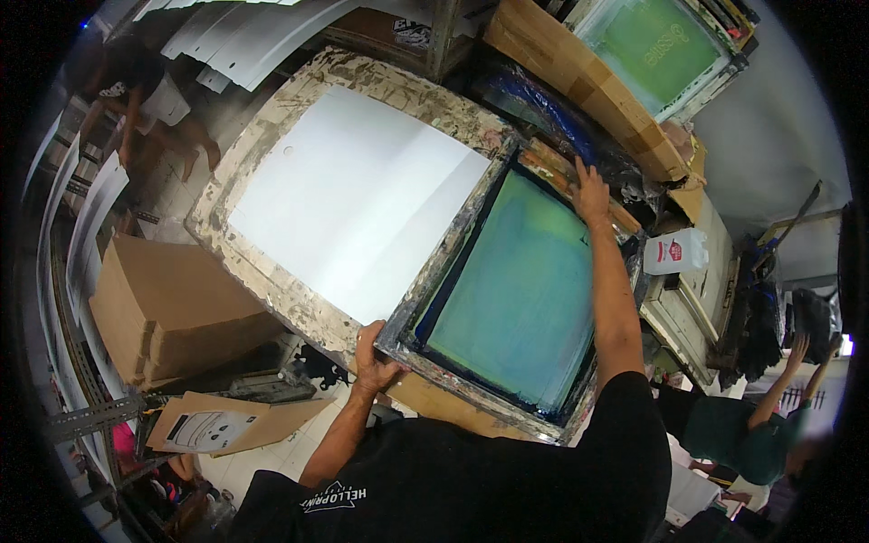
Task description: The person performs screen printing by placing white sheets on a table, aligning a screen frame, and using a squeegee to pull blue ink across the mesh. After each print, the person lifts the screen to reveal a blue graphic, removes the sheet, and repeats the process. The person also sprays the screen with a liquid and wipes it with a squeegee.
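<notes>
In front of me a screen-printing frame (450,246) with a blue-green mesh lies at the right end of a paint-stained board (213,204). My left hand (373,364) is closed on the frame's near left corner, thumb on top. Over the far side of the mesh reaches my right hand (591,194), its fingers bent over a wooden-handled squeegee (549,165) and the index finger stretched forward. Dark ink lines the inner edges of the frame. Left of the frame, a large white sheet (362,190) lies flat on the board.
Cardboard boxes (176,303) are stacked at the left, near metal shelving (86,425). A white plastic jug (675,252) stands right of the frame. Behind lie a long cardboard piece (588,77) and another green screen (656,50). One person (136,86) is far left, another (742,434) at right.
</notes>
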Available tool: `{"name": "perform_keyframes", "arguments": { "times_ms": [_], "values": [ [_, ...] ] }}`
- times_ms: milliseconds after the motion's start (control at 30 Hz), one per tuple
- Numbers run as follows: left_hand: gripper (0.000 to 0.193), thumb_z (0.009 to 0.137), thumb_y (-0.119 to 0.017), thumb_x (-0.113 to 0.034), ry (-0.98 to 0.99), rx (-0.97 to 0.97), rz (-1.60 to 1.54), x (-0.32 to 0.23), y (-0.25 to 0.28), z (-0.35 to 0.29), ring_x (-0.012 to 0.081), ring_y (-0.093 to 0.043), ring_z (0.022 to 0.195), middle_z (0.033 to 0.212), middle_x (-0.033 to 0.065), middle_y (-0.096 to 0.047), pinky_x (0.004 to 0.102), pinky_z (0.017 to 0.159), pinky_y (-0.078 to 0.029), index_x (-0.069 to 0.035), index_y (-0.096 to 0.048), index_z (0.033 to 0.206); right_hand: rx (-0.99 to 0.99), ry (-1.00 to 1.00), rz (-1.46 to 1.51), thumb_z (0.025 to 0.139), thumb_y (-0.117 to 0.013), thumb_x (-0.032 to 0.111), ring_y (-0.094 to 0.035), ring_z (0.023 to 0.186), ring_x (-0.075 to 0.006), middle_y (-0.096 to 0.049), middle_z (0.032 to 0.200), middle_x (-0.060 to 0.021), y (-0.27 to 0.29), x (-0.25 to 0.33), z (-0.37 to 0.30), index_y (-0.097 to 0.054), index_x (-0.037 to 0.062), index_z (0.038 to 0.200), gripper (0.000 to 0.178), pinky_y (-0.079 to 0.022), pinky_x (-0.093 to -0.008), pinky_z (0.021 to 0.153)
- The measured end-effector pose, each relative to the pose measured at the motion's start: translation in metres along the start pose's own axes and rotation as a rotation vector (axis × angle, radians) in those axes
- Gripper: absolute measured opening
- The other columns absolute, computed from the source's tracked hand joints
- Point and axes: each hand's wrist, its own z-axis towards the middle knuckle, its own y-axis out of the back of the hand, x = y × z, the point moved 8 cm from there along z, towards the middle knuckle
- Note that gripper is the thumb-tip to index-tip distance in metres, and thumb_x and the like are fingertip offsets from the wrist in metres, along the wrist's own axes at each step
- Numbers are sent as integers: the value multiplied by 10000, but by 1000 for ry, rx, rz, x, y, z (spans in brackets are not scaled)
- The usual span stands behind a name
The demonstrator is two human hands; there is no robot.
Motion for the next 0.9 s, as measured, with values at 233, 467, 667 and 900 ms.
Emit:
{"name": "perform_keyframes", "arguments": {
  "times_ms": [233, 467, 667, 900],
  "values": [
    [899, 572, -906, -391, -22, 10, 2, -2, 0, 3, 374, -573, 1063, 1192, 204, -607, 461, 924, -443, 24, -543, 1283, -122, 69, 169, 842, -683, 69, -547, 1245, -403, -571, 1360, -214, 5, 12, -11, -566, 118, 1335, 509, -442, -495, 1034],
    [826, 646, -862, -376, -17, 22, 9, -2, 1, 4, 390, -569, 1055, 1176, 212, -610, 467, 929, -437, 27, -541, 1292, -245, 105, 125, 813, -696, 40, -620, 1115, -385, -673, 1189, -184, 1, 24, -29, -626, 121, 1260, 459, -477, -481, 933],
    [793, 697, -813, -391, -18, 25, -42, 2, 0, 1, 404, -568, 1039, 1142, 233, -604, 469, 924, -441, 45, -530, 1296, -260, 155, 109, 764, -687, 72, -622, 992, -334, -686, 1044, -143, -3, 49, -110, -639, 161, 1220, 467, -451, -472, 811],
    [800, 647, -808, -273, -16, 51, -22, -4, 1, 3, 381, -552, 1037, 1105, 217, -581, 455, 929, -438, 48, -517, 1319, -207, 135, 154, 743, -676, 47, -612, 899, -314, -663, 936, -122, 29, 136, -274, -674, 122, 1156, 419, -426, -442, 734]
  ]
}}
